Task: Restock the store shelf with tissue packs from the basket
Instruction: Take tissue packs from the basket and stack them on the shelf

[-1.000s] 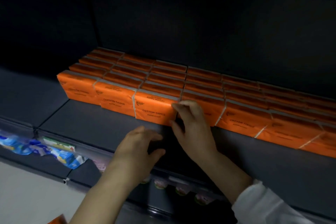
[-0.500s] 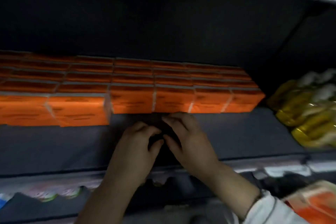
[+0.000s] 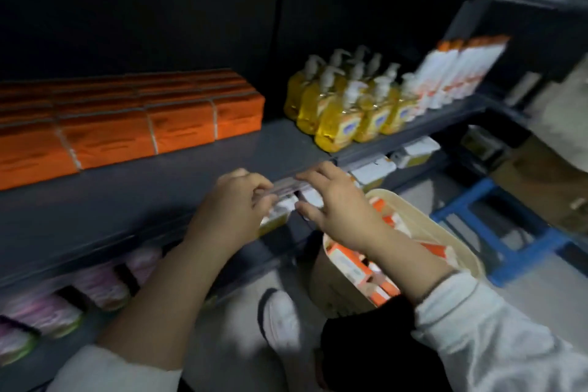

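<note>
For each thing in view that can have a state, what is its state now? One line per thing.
Tissue packs: stacked in rows on the shelf, bare space in front.
Shelf: partly filled.
Basket: on the floor, still holds orange packs.
Soap bottles: upright, pumps on.
Left hand: at the shelf edge, fingers curled, holding no pack.
Right hand: over the basket, fingers spread, empty.

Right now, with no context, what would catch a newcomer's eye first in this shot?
The orange tissue packs lined up in rows on the left of the dark shelf stand out most, with the yellow soap bottles to their right. In front, both hands meet at the shelf's front edge, above a cream basket holding more packs.
</note>
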Tool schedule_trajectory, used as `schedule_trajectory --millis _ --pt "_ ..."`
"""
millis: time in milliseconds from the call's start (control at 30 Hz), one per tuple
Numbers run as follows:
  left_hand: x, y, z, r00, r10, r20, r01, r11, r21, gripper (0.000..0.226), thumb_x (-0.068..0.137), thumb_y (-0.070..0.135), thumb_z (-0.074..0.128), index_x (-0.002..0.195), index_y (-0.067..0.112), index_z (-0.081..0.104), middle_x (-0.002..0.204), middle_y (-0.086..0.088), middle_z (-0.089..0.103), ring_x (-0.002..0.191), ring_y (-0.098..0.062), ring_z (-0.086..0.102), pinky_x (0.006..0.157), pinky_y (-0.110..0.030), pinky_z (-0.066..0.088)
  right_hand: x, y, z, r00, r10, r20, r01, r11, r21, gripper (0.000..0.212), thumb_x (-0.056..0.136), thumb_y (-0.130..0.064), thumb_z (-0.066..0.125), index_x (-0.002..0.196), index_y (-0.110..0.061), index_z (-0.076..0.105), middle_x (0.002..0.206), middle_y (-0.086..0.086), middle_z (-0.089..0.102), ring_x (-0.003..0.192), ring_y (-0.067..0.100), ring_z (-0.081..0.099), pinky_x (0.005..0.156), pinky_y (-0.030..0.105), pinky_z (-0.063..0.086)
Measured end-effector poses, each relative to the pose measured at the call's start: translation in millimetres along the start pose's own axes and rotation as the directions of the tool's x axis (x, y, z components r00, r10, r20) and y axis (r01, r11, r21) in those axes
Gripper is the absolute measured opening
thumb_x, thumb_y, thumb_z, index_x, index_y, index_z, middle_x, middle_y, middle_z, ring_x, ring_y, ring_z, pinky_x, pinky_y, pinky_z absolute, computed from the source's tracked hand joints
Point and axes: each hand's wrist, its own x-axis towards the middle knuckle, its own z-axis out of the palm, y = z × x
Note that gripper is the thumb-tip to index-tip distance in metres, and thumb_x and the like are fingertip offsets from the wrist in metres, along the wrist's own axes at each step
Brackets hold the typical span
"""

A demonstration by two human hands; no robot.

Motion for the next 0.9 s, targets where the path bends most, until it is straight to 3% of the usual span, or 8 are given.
schedule_trajectory --millis 167,233,333,433,633,733,900 --pt "-18.1 19.5 11.3 0.982 -0.014 0.187 -0.005 0.995 0.103 0.023 0.087 0.036 0.061 0.105 0.022 0.068 0.097 0.006 0.055 0.096 -0.014 0.052 0.078 -0.030 0.041 -4.0 54.4 -14.5 0.918 0.369 0.144 -0.379 0.924 0.053 0.049 0.085 -0.026 0.065 0.129 -0.009 0.053 0.122 0.013 0.057 0.110 0.027 0.055 0.092 0.033 0.043" --pt "-23.3 14.0 9.5 0.980 -0.050 0.192 0.025 0.992 0.126 0.020 0.088 0.036 0.060 0.102 0.024 0.068 0.097 0.009 0.055 0.096 -0.013 0.053 0.078 -0.030 0.043 -11.7 71.7 8.4 0.880 0.441 0.178 -0.449 0.894 0.006 0.040 0.084 -0.025 0.064 0.118 -0.003 0.059 0.114 0.014 0.063 0.108 0.030 0.057 0.086 0.032 0.042" --pt "-30.4 7.3 5.7 0.974 -0.079 0.211 0.039 0.981 0.190 0.023 0.089 0.036 0.061 0.107 0.025 0.068 0.103 0.009 0.057 0.096 -0.011 0.054 0.080 -0.029 0.044 -41.8 89.5 60.9 0.784 0.511 0.353 -0.515 0.852 -0.092 0.029 0.088 -0.028 0.060 0.103 -0.003 0.059 0.104 0.016 0.061 0.107 0.033 0.056 0.078 0.031 0.038" --pt "-35.4 1.1 1.3 0.976 -0.089 0.200 0.046 0.977 0.210 0.029 0.088 0.034 0.062 0.114 0.022 0.066 0.108 0.006 0.060 0.096 -0.011 0.054 0.082 -0.027 0.044 -62.4 104.5 106.4 0.723 0.556 0.411 -0.564 0.818 -0.114 0.037 0.091 -0.031 0.055 0.114 -0.003 0.056 0.116 0.017 0.062 0.110 0.032 0.056 0.086 0.032 0.039" --pt "-44.9 -9.0 -4.5 0.970 -0.052 0.238 -0.009 0.969 0.246 0.027 0.088 0.035 0.061 0.110 0.021 0.067 0.106 0.004 0.059 0.099 -0.013 0.054 0.085 -0.032 0.046 -72.8 101.2 145.4 0.745 0.548 0.380 -0.631 0.764 0.137 0.025 0.087 -0.026 0.060 0.094 -0.001 0.062 0.091 0.016 0.064 0.087 0.030 0.060 0.072 0.035 0.041" --pt "-46.3 -12.9 -9.1 0.964 -0.048 0.263 -0.018 0.970 0.243 0.026 0.087 0.035 0.062 0.110 0.022 0.067 0.103 0.005 0.058 0.097 -0.013 0.054 0.084 -0.033 0.046 -76.0 96.4 146.1 0.728 0.576 0.371 -0.668 0.718 0.196 0.027 0.088 -0.026 0.059 0.095 0.001 0.062 0.093 0.020 0.065 0.088 0.034 0.060 0.074 0.038 0.042" --pt "-44.7 -11.7 -6.8 0.961 -0.040 0.274 -0.032 0.967 0.254 0.032 0.087 0.036 0.061 0.115 0.020 0.065 0.104 0.006 0.057 0.095 -0.010 0.051 0.078 -0.024 0.039 -90.5 59.9 148.7 0.707 0.540 0.457 -0.698 0.636 0.328 0.028 0.088 -0.035 0.058 0.095 -0.009 0.066 0.090 0.010 0.068 0.088 0.025 0.062 0.080 0.036 0.045"
